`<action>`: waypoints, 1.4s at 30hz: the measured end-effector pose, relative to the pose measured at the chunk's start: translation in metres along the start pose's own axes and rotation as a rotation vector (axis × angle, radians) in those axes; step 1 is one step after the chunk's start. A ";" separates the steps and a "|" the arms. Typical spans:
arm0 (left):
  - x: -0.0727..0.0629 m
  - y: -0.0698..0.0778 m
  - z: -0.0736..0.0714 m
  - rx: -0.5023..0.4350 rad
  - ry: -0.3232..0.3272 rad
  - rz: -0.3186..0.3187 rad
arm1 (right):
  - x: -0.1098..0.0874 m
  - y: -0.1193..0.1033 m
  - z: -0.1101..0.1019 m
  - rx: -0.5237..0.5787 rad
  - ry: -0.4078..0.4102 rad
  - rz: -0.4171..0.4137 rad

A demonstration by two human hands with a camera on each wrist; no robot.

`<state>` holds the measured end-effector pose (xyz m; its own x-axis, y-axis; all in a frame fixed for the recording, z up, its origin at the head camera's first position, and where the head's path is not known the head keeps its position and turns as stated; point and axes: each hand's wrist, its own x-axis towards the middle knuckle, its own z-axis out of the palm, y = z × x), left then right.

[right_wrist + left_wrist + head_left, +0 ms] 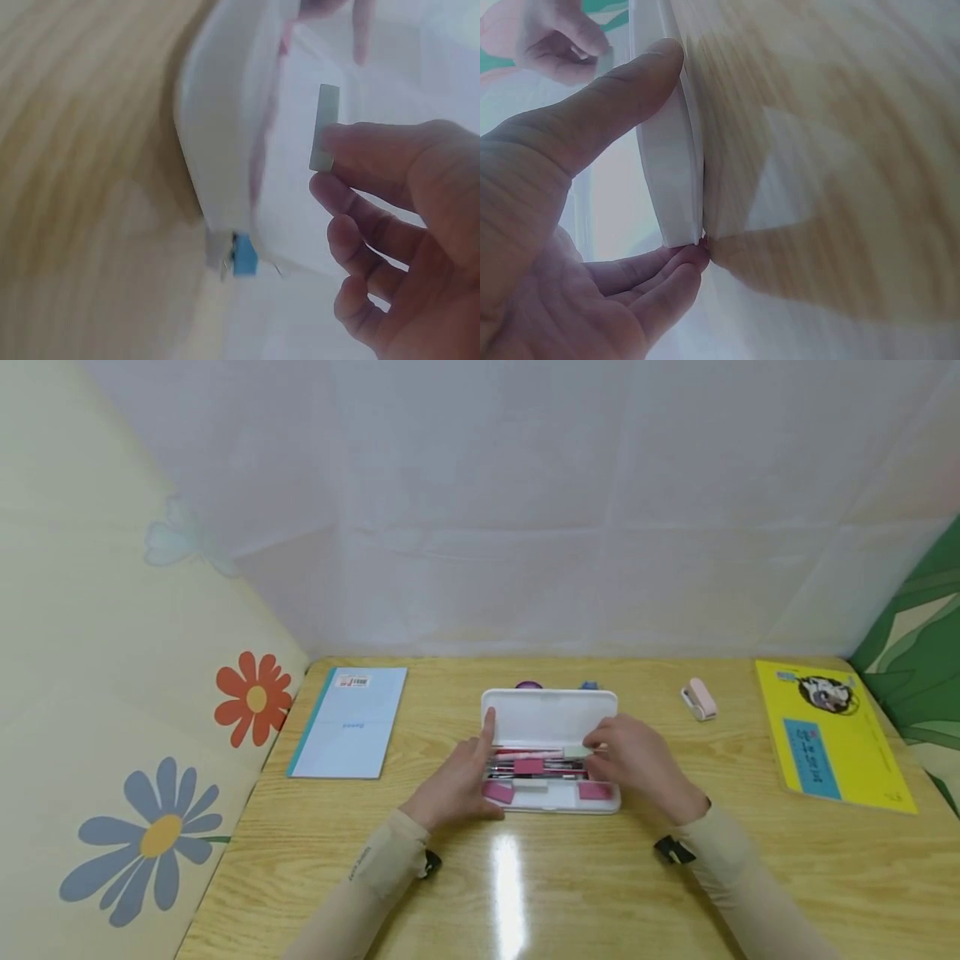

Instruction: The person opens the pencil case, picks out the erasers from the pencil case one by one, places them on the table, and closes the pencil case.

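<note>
An open white pencil case [551, 717] lies on the wooden table, its lid raised at the back. My left hand [457, 781] holds the case's left end; in the left wrist view the thumb lies along the front wall [667, 165] and the fingers curl against the end. Over the case's right side, my right hand [641, 760] pinches a pale green eraser [325, 112] between thumb and forefinger. Inside the case lie several pens [525, 753], a pink eraser [528, 767] across them, a white eraser [531, 785], and pink erasers at front left [498, 792] and front right [596, 791].
A light blue notebook [348, 722] lies on the left, a yellow book [836, 735] on the right. A pink stapler-like object [701, 699] stands right of the case. Behind the lid, a purple thing [528, 685] and a blue thing [589, 686] are partly hidden.
</note>
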<state>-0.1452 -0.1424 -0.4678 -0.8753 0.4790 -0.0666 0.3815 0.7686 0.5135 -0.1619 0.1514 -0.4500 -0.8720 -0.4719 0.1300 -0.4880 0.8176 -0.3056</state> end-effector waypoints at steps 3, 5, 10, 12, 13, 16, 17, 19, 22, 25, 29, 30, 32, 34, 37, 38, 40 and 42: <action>0.000 -0.001 0.001 0.010 0.006 0.008 | -0.008 0.010 -0.008 0.021 0.058 0.001; 0.000 -0.002 0.001 0.020 0.011 0.015 | -0.014 0.018 -0.014 0.031 0.104 0.002; 0.000 -0.003 0.002 0.033 0.019 0.024 | -0.026 0.041 -0.028 0.019 0.193 0.041; 0.001 -0.003 0.002 0.035 0.020 0.025 | -0.028 0.051 -0.032 0.013 0.205 0.068; 0.001 -0.003 0.002 0.034 0.020 0.024 | -0.029 0.056 -0.034 0.015 0.204 0.083; 0.001 -0.003 0.003 0.033 0.020 0.025 | -0.031 0.071 -0.036 0.012 0.172 0.140; 0.001 -0.003 0.003 0.033 0.019 0.023 | -0.031 0.075 -0.037 0.014 0.157 0.153; 0.001 -0.003 0.003 0.031 0.016 0.018 | -0.031 0.083 -0.037 0.011 0.125 0.181; 0.001 -0.003 0.003 0.028 0.009 0.009 | -0.031 0.091 -0.036 0.014 0.087 0.209; 0.001 -0.003 0.003 0.030 0.006 0.003 | -0.030 0.095 -0.033 0.040 0.050 0.247; 0.001 -0.003 0.002 0.030 0.006 0.002 | -0.029 0.097 -0.029 0.067 0.012 0.270; 0.001 -0.003 0.002 0.027 0.006 0.002 | -0.029 0.097 -0.028 0.066 0.010 0.268; 0.000 -0.002 0.001 0.027 0.001 0.000 | -0.029 0.098 -0.026 0.062 0.011 0.254; 0.000 -0.002 0.001 0.022 -0.002 -0.003 | -0.028 0.098 -0.024 0.060 0.017 0.239; 0.000 -0.002 0.000 0.016 -0.007 -0.006 | -0.028 0.099 -0.023 0.063 0.018 0.224; 0.000 -0.002 0.000 0.015 -0.005 -0.006 | -0.027 0.099 -0.022 0.067 0.014 0.225; 0.000 -0.002 0.001 0.020 -0.006 -0.006 | -0.027 0.099 -0.021 0.072 0.004 0.230; 0.000 -0.002 0.001 0.024 -0.005 -0.007 | -0.027 0.099 -0.021 0.075 -0.010 0.238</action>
<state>-0.1458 -0.1429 -0.4698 -0.8767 0.4752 -0.0742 0.3822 0.7821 0.4921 -0.1879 0.2522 -0.4642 -0.9616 -0.2720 0.0369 -0.2640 0.8797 -0.3955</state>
